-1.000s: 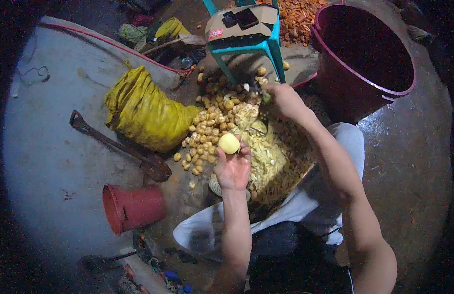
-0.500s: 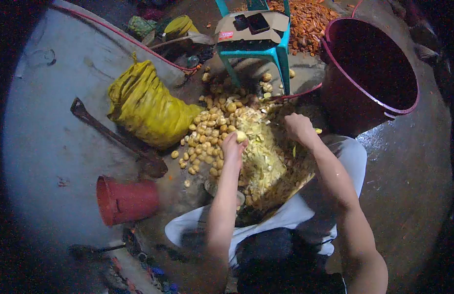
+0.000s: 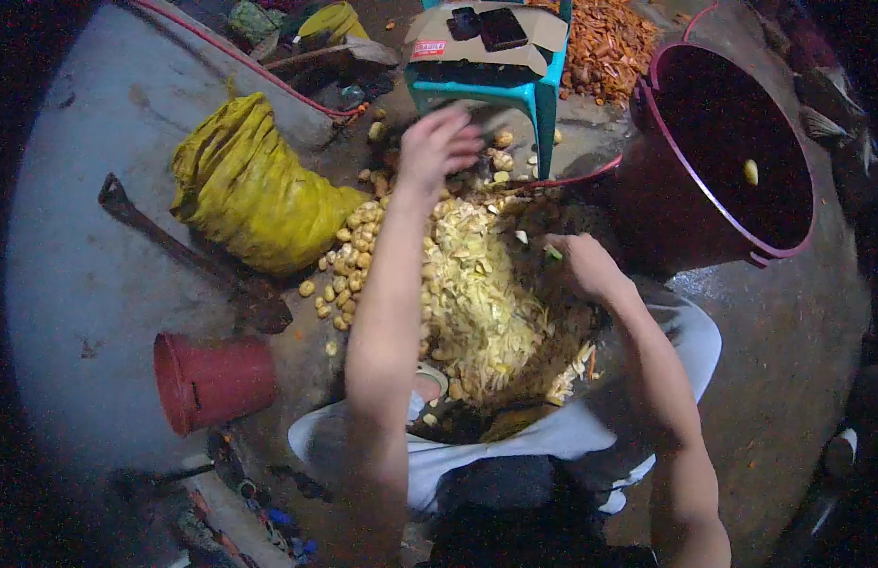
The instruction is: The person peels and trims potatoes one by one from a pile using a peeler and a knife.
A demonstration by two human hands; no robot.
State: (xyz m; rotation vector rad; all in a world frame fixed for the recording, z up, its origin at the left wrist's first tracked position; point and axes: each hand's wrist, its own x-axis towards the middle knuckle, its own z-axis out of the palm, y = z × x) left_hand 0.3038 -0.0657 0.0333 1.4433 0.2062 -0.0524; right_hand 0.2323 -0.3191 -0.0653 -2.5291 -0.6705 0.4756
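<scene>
My left hand [image 3: 443, 149] is raised in front of the stool, fingers apart and empty, blurred by motion. A peeled potato [image 3: 751, 171] shows against the dark inside of the large maroon bucket [image 3: 690, 166]; whether it is in the air or touching the wall I cannot tell. My right hand [image 3: 590, 268] is closed over the right side of the peelings, around a small green object [image 3: 552, 252] whose kind is unclear. Pale peelings [image 3: 486, 303] lie heaped between my legs. Unpeeled potatoes [image 3: 349, 275] are spread along the left of the heap, partly behind my left forearm.
A yellow sack [image 3: 259, 194] lies at the left, beside a dark long-handled shovel [image 3: 193, 256]. Nearer stands a small red bucket [image 3: 216, 381]. A teal stool [image 3: 543, 104] bears cardboard [image 3: 439, 68] and dark devices. Behind it are orange scraps [image 3: 604, 47].
My left hand has let go of the peeled potato and swung up and forward. The potato now appears at the large bucket. My right hand has dropped slightly. The view has shifted a little.
</scene>
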